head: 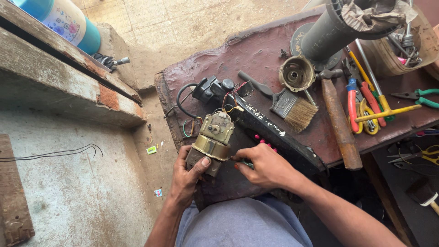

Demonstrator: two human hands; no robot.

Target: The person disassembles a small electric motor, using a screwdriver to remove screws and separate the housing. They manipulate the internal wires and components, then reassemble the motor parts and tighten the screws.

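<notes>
My left hand (186, 176) grips the lower end of a grimy brass-coloured fan motor (211, 139) that stands on the worn brown workbench (256, 57). My right hand (261, 164) is closed around a small tool with a green handle (247, 163), its tip touching the motor's side. Thin coloured wires (228, 103) run from the motor's top to a black switch block (211, 89). A long black box with pink buttons (274, 137) lies just right of the motor.
A paintbrush (292, 107), a wooden-handled hammer (338, 121), red pliers (353, 105), screwdrivers (379, 98), green pliers (420, 97) and a round metal cap (296, 73) lie on the bench. A grey pipe stand (329, 29) rises at the back. A concrete step (55, 82) is on the left.
</notes>
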